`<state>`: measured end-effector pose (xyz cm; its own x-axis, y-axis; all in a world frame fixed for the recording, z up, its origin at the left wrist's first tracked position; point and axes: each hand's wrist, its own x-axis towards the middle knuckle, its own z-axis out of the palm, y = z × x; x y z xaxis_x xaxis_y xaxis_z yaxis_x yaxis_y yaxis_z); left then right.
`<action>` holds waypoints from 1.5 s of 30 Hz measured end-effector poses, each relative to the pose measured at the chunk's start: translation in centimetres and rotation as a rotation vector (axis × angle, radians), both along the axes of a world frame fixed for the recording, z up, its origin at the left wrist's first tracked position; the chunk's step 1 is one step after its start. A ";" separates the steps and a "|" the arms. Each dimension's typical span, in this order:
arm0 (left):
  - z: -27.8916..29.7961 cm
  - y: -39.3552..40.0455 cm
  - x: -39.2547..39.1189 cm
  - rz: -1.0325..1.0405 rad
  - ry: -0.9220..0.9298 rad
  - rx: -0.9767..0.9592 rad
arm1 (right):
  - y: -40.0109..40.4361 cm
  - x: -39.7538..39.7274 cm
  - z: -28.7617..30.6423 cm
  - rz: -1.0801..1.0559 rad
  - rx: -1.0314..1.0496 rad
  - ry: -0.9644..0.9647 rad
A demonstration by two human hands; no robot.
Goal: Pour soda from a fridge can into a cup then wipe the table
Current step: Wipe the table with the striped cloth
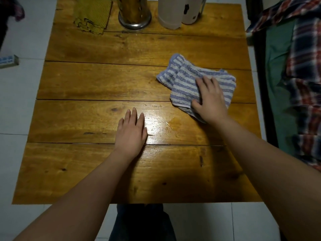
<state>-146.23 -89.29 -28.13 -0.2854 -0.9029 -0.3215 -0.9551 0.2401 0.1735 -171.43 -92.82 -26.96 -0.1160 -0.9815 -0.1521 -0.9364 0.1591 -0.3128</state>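
Note:
A blue-and-white striped towel (184, 80) lies crumpled on the right half of the wooden table (86, 80). My right hand (209, 100) presses on its near right part, thumb hooked over the front edge of the cloth. My left hand (132, 133) rests flat on the table's middle, fingers straight and together, holding nothing. Between the two hands a small wet patch with droplets (169, 125) shines on the wood. No soda can is in view.
At the table's far edge stand a glass container on a metal base (134, 13), a white bottle (171, 13) beside another white vessel (191, 13), and a folded yellow-green cloth (93, 14). A bed with plaid fabric (305, 70) runs along the right. White tiled floor surrounds the table.

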 end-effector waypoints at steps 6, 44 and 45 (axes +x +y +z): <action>-0.4 0.0 0.1 0.001 0.024 -0.022 | -1.7 -1.0 -1.3 0.112 0.141 0.122; -1.1 -1.2 5.2 -0.096 0.029 -0.051 | 7.7 8.1 -1.2 -0.103 0.137 0.045; -1.1 -1.3 5.4 -0.069 0.039 -0.060 | 7.9 9.3 -1.1 -0.060 0.141 0.046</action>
<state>-140.88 -90.55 -29.19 -0.3589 -0.8980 -0.2545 -0.9287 0.3162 0.1938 -162.09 -84.90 -28.05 -0.1841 -0.9418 -0.2812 -0.9368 0.2548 -0.2399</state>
